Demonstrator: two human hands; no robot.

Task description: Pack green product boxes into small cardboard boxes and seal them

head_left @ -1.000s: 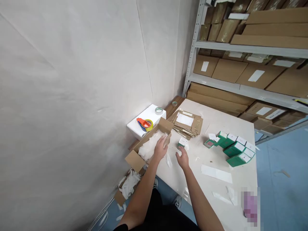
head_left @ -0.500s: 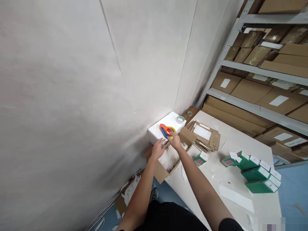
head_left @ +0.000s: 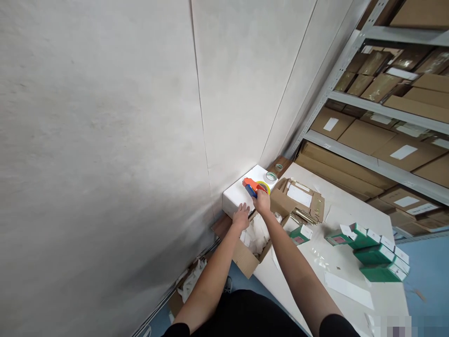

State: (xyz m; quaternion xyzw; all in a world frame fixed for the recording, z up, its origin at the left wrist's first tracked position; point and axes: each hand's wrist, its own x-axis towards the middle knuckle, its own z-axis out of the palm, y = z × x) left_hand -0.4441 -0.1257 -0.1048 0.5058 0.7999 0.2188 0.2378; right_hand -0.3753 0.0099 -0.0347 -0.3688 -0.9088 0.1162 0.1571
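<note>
My right hand (head_left: 262, 202) is closed round an orange and blue tape dispenser (head_left: 251, 185) with a yellow tape roll in it, held over a white box (head_left: 234, 198). Fingers stretched out, my left hand (head_left: 241, 217) rests at the near side of that white box and seems to hold nothing. Just below both hands sits an open cardboard box (head_left: 246, 260) with crumpled white packing material (head_left: 258, 237) inside. A loose tape roll (head_left: 271, 177) lies on the white box, behind the dispenser.
Flattened cardboard (head_left: 317, 206) lies on the white table (head_left: 326, 250), right of the open box. Several green and white boxes (head_left: 380, 255) stand farther right. A pale wall (head_left: 140, 140) borders the left; a shelf rack (head_left: 375, 157) full of cartons stands behind.
The view has shifted slightly, so the table scene sits farther right. My left fingers are now more spread out against the white box. The dispenser in my right hand has turned a little.
</note>
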